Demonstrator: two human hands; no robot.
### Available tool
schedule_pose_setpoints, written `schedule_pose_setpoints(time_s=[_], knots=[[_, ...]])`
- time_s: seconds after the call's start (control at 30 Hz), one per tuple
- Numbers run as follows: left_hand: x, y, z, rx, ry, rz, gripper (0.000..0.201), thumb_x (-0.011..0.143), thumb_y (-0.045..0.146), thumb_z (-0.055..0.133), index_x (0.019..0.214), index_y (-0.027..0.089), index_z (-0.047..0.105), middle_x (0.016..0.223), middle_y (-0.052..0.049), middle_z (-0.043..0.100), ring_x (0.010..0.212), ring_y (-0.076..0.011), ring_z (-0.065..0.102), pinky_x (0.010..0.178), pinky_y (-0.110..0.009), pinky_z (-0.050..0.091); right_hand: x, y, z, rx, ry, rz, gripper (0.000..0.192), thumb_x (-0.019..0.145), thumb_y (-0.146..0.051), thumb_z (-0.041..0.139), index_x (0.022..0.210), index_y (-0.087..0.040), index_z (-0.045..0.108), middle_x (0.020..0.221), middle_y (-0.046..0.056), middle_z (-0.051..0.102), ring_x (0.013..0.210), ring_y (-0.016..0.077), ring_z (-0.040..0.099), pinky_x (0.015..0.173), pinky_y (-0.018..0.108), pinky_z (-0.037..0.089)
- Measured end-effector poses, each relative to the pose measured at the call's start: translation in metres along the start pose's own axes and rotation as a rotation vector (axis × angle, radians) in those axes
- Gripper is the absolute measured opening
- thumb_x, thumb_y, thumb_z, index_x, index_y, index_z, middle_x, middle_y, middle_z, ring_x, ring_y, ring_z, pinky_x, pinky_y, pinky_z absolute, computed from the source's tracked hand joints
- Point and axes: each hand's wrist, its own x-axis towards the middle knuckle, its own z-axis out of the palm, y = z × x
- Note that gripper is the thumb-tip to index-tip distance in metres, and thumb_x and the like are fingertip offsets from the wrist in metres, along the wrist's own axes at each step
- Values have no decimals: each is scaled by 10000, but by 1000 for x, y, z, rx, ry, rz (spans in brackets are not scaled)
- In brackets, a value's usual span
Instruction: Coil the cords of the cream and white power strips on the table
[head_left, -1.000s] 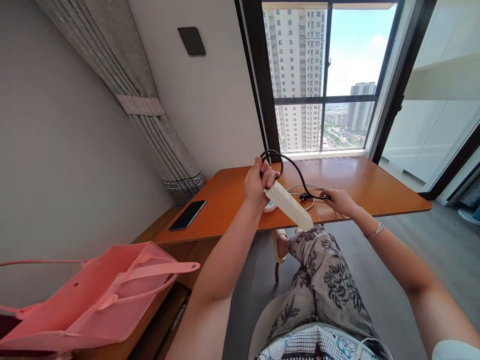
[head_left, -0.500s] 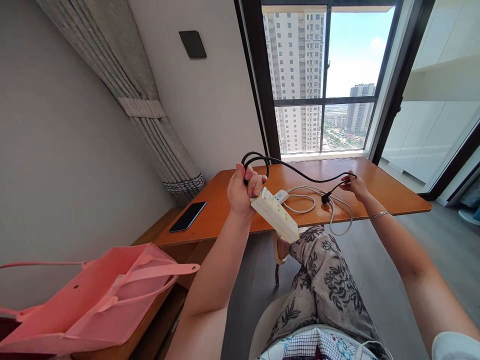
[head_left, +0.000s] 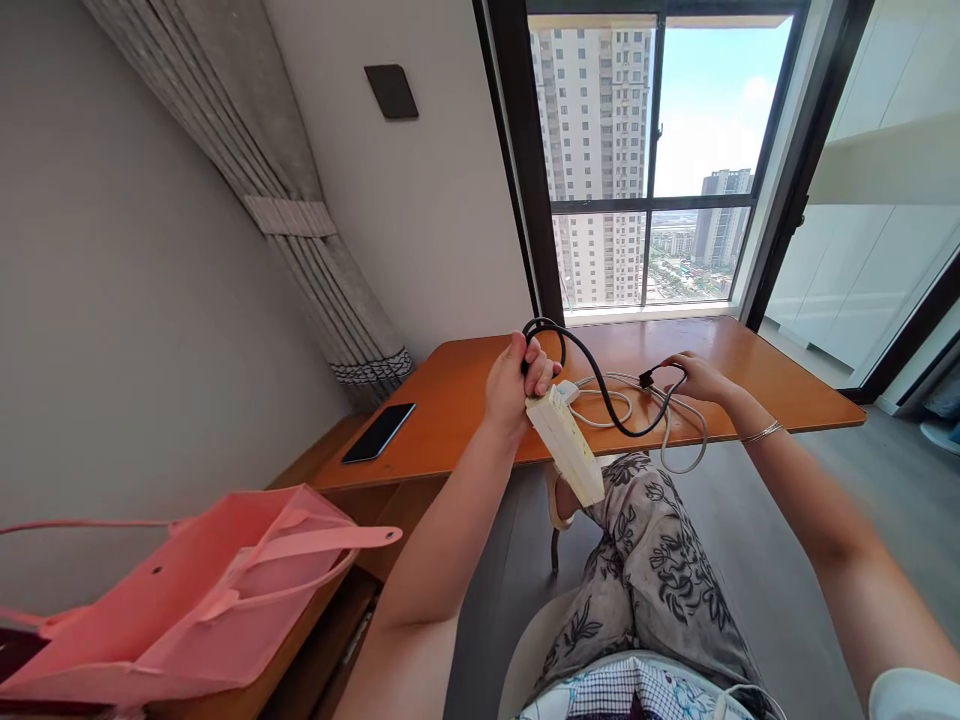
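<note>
My left hand [head_left: 514,388] is closed around a looped part of a black power cord [head_left: 596,368] above the desk's front edge. Just below that fist a cream power strip [head_left: 566,445] hangs tilted over my lap. Towards the right, the fingers of my right hand [head_left: 703,380] pinch the cord near its black plug [head_left: 646,379]. Between both hands the cord sags in a curve. A coiled white cable [head_left: 697,425] lies on the desk, partly drooping over the edge, its white end piece [head_left: 568,391] beside the strip; whether it is plugged in I cannot tell.
The orange-brown desk [head_left: 780,390] stands against the window. A dark phone [head_left: 379,433] lies at its left side. Lower left, an open pink bag [head_left: 247,600] rests on a wooden surface. My crossed legs [head_left: 660,560] are below the desk edge.
My left hand has moved right with the power strip, which has turned more end-down. My right hand has shifted slightly left and lower, and the cord between them now sags.
</note>
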Motion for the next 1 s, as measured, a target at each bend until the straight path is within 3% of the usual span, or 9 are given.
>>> schedule_pose_setpoints(time_s=[0.13, 0.23, 0.33, 0.43, 0.53, 0.7, 0.77, 0.9, 1.0], knots=[[2, -13, 0, 49, -2, -36, 547, 906, 629, 550, 581, 204, 436, 339, 100, 259, 324, -62, 301, 638, -219, 519, -24, -33, -8, -196, -413, -209, 998, 614, -454, 877, 1494, -217, 470, 1491, 164, 493, 1404, 372, 420, 1165, 495, 330], [3, -21, 2, 87, 8, -56, 509, 898, 596, 591, 599, 201, 475, 338, 100, 282, 327, -62, 326, 635, -212, 516, -42, -60, -10, -107, -585, -319, 1101, 616, -497, 877, 1554, -222, 372, 1567, 143, 421, 1461, 361, 353, 1194, 468, 291], [6, -28, 3, 110, 23, -63, 477, 904, 556, 610, 608, 196, 506, 344, 98, 313, 331, -63, 347, 633, -215, 518, -60, -90, -5, 71, -609, -431, 933, 702, -456, 836, 1512, -227, 435, 1509, 116, 505, 1404, 303, 445, 1143, 396, 366], [10, -35, 3, 122, 42, -63, 463, 904, 544, 615, 616, 195, 522, 343, 98, 325, 330, -64, 359, 612, -208, 507, -77, -118, 5, 171, -612, -462, 616, 816, -298, 739, 1393, -205, 547, 1152, 79, 713, 1034, 214, 664, 886, 308, 504], [13, -40, 1, 175, 40, -74, 457, 895, 543, 628, 620, 192, 528, 343, 95, 346, 331, -60, 378, 606, -195, 494, -89, -137, 13, 188, -677, -482, 489, 815, -166, 673, 1295, -161, 577, 794, -9, 658, 687, 136, 592, 624, 243, 444], [13, -46, -4, 242, 15, -55, 441, 905, 536, 616, 640, 189, 553, 349, 93, 371, 346, -58, 404, 638, -196, 501, -95, -150, 12, 593, -812, -424, 579, 850, -331, 691, 1355, -173, 456, 764, -54, 540, 629, 99, 498, 577, 228, 400], [12, -46, -4, 227, 6, -55, 446, 904, 553, 609, 649, 190, 561, 347, 95, 364, 344, -61, 399, 639, -203, 506, -94, -153, 10, 679, -680, -363, 522, 872, -456, 668, 1286, -184, 504, 749, -56, 490, 609, 94, 442, 561, 230, 375], [11, -44, -7, 132, -66, -142, 485, 895, 607, 593, 651, 190, 550, 325, 106, 308, 314, -60, 335, 635, -220, 520, -87, -156, 4, 690, -106, -261, 427, 921, -609, 525, 998, -197, 607, 733, -26, 458, 625, 109, 397, 574, 247, 353], [8, -41, -12, 46, -160, -233, 507, 920, 604, 556, 628, 192, 510, 311, 115, 258, 285, -53, 261, 616, -226, 519, -76, -150, -2, 708, 192, -204, 481, 902, -680, 489, 890, -211, 591, 696, -23, 435, 602, 117, 381, 558, 256, 333]])
